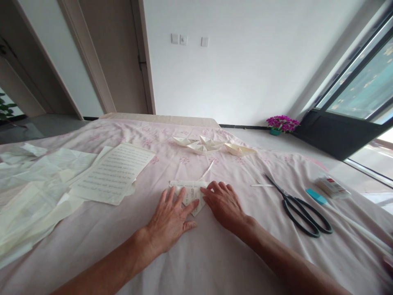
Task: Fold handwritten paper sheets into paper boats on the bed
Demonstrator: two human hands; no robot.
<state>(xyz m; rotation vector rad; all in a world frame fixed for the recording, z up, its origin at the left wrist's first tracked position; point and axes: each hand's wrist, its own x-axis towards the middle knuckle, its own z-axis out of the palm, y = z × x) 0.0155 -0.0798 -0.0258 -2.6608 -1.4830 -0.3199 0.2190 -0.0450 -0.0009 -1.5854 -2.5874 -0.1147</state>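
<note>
A small piece of folded printed paper (193,190) lies flat on the cloth in front of me, pointed at its near end. My left hand (172,213) rests on its left side, fingers spread and palm down. At its right edge, my right hand (224,201) has its fingers bent and drawn together, gripping the paper's margin. A thin paper strip (207,170) lies just beyond the folded paper. Farther back sit several folded paper boats (202,147); one boat (239,149) at the right is more yellowish.
Printed sheets (113,174) and crumpled thin paper (37,184) cover the left side. On the right lie black-handled scissors (296,205), another paper strip (262,185), a blue-ended white stick (316,196) and a small clear pack (333,186). A pink-patterned cloth (239,258) covers the table.
</note>
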